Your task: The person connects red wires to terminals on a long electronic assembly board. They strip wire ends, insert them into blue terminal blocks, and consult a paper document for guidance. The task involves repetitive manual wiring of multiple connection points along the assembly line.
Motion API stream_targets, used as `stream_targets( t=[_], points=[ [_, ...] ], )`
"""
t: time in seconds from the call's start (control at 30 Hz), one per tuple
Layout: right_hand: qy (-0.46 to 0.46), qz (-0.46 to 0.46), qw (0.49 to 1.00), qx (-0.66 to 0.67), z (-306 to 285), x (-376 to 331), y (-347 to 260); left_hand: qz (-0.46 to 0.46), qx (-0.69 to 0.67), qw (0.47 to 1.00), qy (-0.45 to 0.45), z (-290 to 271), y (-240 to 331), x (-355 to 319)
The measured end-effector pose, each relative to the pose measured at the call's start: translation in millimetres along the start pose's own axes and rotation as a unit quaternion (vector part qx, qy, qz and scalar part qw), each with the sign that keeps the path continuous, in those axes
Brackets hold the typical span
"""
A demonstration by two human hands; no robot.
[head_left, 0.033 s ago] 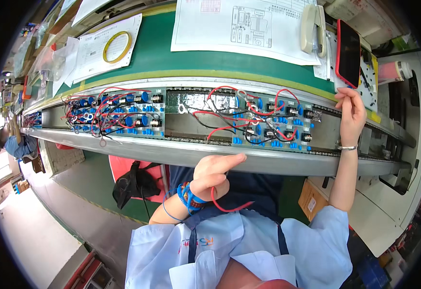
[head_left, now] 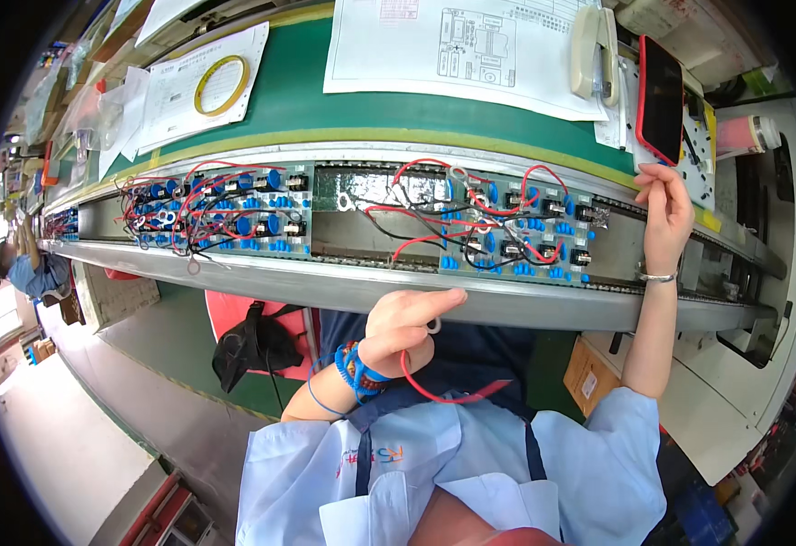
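I sit at a long assembly line, a green-matted tabletop (head_left: 343, 91) behind a metal conveyor rail (head_left: 525, 305) that runs across in front of me. I take the rail as my landmark.

Far left, above the rail, a ring of yellow tape (head_left: 221, 73) lies on paper sheets. Just above the rail's left stretch sits a circuit board (head_left: 221, 214) thick with red and black leads and blue parts. A second circuit board (head_left: 507, 232) rides above the rail's middle.

My left hand (head_left: 404, 328) rests at the rail's near edge, below that second board. It is closed, forefinger stretched along the edge, pinching a red wire (head_left: 443, 391) near its ring terminal (head_left: 433, 324). The wire's long axis curves from the terminal, which sits up against the rail, down and right in a loop toward my lap. I judge it best to keep the pinch close behind the terminal, so the ring stays flat and aimed at the board.

My right hand (head_left: 666, 214) is at the rail's far right end, fingers curled at the edge beneath a red-cased phone (head_left: 660, 100); I cannot tell whether it holds anything.
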State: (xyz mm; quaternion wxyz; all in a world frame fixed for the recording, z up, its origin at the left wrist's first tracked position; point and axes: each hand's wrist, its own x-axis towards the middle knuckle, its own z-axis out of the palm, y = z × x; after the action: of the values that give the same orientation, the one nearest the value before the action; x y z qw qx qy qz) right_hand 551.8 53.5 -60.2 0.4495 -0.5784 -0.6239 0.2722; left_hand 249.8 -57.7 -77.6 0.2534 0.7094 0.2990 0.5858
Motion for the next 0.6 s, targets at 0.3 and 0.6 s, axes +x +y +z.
stream_targets(
  t=[0.3, 0.6],
  points=[
    [-0.015, -0.009, 1.0, -0.009, -1.2, 0.5, 3.6, 0.052, 0.019, 0.997, 0.045, 3.5, -4.8, -6.9],
    [-0.015, -0.005, 1.0, 0.007, 0.5, 1.2, 4.6, 0.045, 0.033, 0.996, 0.076, 8.2, -4.0, -9.4]
  ],
)
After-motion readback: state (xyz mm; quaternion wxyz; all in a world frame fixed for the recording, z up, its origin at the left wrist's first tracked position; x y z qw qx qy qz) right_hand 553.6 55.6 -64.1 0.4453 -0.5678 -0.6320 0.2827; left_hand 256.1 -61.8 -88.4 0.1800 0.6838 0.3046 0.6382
